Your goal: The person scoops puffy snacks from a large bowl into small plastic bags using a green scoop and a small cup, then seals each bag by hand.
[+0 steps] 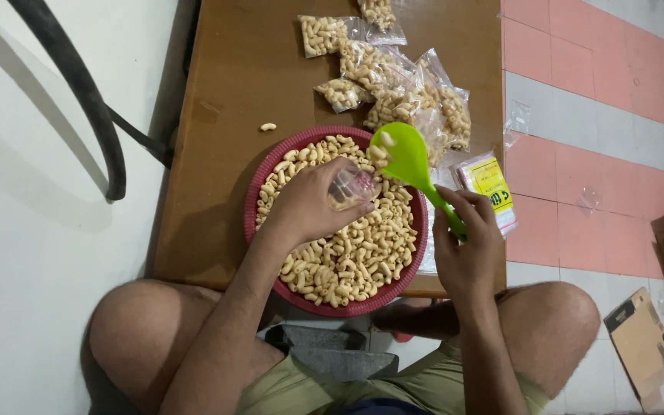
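While hands work the basket [259,192], filled bags [393,84] crowd the table [232,92].

A low brown wooden tabletop [232,92] carries a round red basket [259,188] heaped with curled pale snacks. Beyond it lie several clear filled bags [393,84], one loose snack piece [268,127], and a stack of flat empty bags with a yellow label [489,188] at the right edge.

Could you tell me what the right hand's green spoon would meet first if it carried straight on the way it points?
Probably the small clear bag held open by the left hand; the green spoon in the right hand tips toward its mouth, though depth is unclear.
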